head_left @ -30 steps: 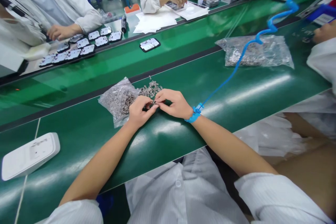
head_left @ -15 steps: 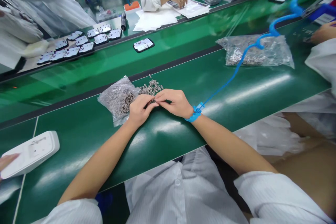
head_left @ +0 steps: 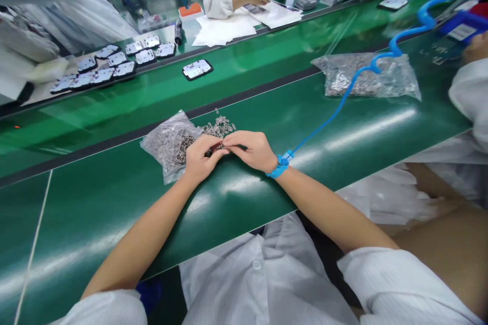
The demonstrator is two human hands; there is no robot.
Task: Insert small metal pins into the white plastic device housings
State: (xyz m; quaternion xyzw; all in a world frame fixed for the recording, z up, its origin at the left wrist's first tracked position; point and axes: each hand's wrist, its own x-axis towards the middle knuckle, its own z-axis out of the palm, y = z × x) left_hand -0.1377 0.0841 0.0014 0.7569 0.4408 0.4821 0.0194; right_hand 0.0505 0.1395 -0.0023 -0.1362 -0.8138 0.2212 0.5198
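Both hands meet at the spilled heap of small metal parts (head_left: pixel 219 127) on the green surface (head_left: pixel 114 203): the left hand (head_left: pixel 200 158) and right hand (head_left: pixel 249 150) pinch one tiny piece between fingertips. Most parts remain unsorted beside the open plastic bag (head_left: pixel 168 142).

The long glossy green table (head_left: pixel 114 198) carries an open clear plastic bag of small metal parts (head_left: pixel 168 143), with a loose heap of small grey metal parts (head_left: pixel 220 126) just beside it. A bigger sealed clear bag of metal parts (head_left: pixel 368 76) lies well apart, and a black tray with white pieces (head_left: pixel 197 69) lies farther back.
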